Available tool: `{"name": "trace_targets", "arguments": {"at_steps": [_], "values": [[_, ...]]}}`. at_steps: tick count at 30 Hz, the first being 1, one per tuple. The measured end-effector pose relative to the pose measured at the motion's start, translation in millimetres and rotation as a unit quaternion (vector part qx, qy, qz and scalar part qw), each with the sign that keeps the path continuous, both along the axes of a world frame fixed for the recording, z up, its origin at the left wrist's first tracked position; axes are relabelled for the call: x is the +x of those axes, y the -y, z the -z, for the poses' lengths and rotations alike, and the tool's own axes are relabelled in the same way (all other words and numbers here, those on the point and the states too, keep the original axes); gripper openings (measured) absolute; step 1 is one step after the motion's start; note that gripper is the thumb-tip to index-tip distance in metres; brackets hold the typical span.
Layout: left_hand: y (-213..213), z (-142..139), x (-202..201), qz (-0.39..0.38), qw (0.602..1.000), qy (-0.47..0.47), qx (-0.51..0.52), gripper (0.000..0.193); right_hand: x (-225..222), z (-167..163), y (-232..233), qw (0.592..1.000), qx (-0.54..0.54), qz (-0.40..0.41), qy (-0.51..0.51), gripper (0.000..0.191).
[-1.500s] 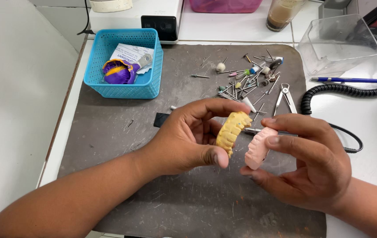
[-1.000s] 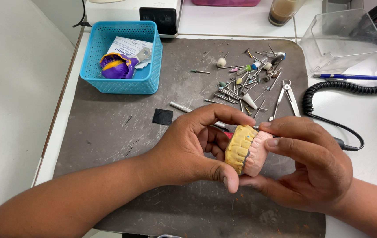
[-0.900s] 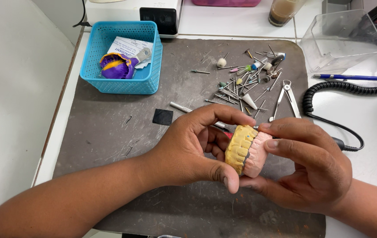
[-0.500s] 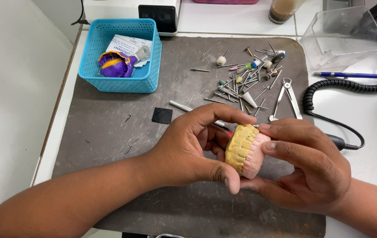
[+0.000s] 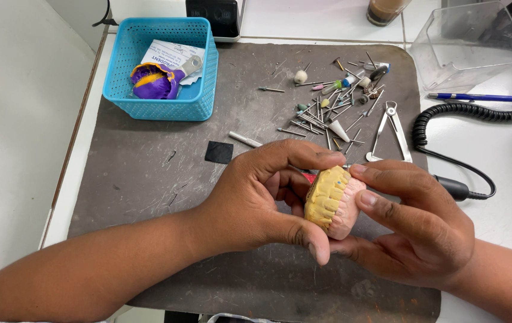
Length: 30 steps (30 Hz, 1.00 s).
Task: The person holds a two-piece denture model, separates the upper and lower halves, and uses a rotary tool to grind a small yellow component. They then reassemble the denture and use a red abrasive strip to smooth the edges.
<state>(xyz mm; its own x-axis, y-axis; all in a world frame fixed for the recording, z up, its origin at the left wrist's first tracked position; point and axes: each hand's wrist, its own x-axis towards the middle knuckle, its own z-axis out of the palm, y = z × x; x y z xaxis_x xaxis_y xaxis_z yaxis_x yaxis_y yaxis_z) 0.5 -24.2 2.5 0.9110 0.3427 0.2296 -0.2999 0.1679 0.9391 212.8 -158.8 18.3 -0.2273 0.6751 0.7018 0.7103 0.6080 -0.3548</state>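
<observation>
My left hand [image 5: 256, 200] and right hand [image 5: 414, 224] meet palm to palm above the table's near edge. Left grip pinches the yellow dental cast [image 5: 323, 200]; right grip presses the pink cast [image 5: 352, 209] against it, fingers curled over.

Two dental casts [image 5: 331, 203] (one yellow, one pink), one blue basket [image 5: 160, 101], one pen [image 5: 483, 97].

Dental lab counter [image 5: 46, 107]: grey work mat [image 5: 148, 173], scattered rotary burs [image 5: 328, 113] beyond the grip, paired tooth casts [image 5: 331, 200] in hand.
</observation>
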Motion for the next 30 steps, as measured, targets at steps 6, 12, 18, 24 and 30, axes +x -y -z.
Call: {"name": "trace_targets", "arguments": {"at_steps": [6, 12, 18, 24, 30], "values": [[7.5, -3.8, 2.6, -0.06, 0.997, -0.047, 0.023, 0.078, -0.5, 0.3, -1.4, 1.0, 0.005, 0.015, -0.005, 0.063], [7.1, -9.5, 3.1, -0.066, 0.995, -0.071, 0.035, 0.078, -1.3, 1.9, 0.1, 0.999, -0.018, 0.025, -0.02, 0.066], [7.0, -8.2, 2.8, -0.063, 0.996, -0.05, 0.047, 0.077, 0.7, 3.4, 2.5, 0.999, -0.018, 0.026, -0.015, 0.069], [6.4, -6.5, 2.2, -0.05, 0.998, -0.026, 0.041, 0.072, 1.1, 6.0, 3.0, 0.999, -0.006, 0.021, -0.028, 0.068], [7.4, -5.2, 1.9, -0.042, 0.999, -0.015, 0.027, 0.073, -0.5, 6.8, 2.8, 0.998, -0.009, 0.016, -0.054, 0.067]]}}
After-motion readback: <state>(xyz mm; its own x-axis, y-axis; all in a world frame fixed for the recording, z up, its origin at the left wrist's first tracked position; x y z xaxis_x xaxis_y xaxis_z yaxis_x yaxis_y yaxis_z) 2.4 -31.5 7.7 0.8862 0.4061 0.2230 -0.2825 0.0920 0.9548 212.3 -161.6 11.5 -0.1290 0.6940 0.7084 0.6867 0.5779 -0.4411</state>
